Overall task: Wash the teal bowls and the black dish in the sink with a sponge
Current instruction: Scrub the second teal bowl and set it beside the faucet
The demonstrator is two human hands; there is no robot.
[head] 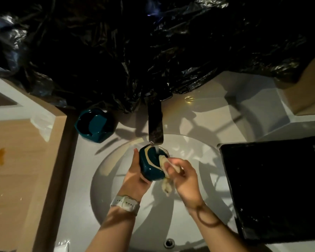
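Left hand gripped a teal bowl from its left side, fingers curled beneath it, under the tap stream above the sink. Right hand fingers pinched a pale sponge against the bowl's right rim; the sponge's shape was blurred. Second teal bowl stood on the sink's rear-left rim. One black dish lay right, its edge cut off. Two bowls, one dish.

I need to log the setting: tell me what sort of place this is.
Probably a bathroom washbasin rather than a kitchen: a round white basin set in a moulded counter, a flat black tap running water, and an overflow hole at the near rim. Black plastic sheeting covers the wall behind.
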